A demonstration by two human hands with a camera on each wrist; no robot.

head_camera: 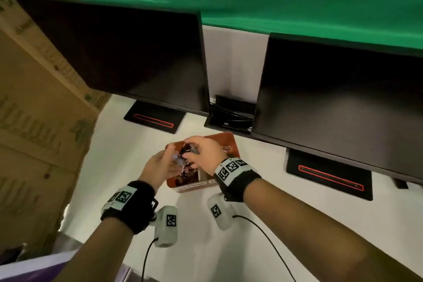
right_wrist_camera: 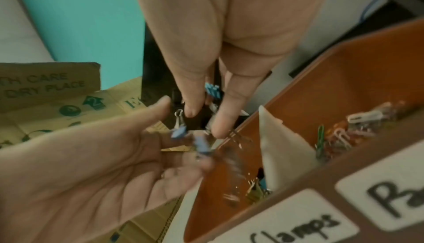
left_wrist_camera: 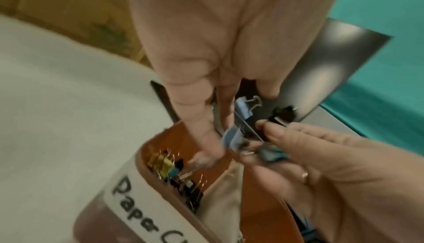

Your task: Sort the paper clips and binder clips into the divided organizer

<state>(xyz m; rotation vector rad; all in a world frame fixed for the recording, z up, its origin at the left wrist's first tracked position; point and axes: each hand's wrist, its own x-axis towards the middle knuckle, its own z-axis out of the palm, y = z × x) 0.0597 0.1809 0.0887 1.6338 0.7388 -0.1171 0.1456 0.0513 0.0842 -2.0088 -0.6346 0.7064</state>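
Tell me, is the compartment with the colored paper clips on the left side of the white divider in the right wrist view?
No, the paper clips lie right of the white divider.

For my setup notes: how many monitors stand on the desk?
2. One monitor stands at the left, the other monitor at the right, both dark, behind the organizer. Others outside the view cannot be excluded.

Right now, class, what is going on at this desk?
A person holds a cluster of binder clips over the brown organizer. The left hand cups some while the right hand pinches a black one. Binder clips already lie in one compartment, paper clips in the other.
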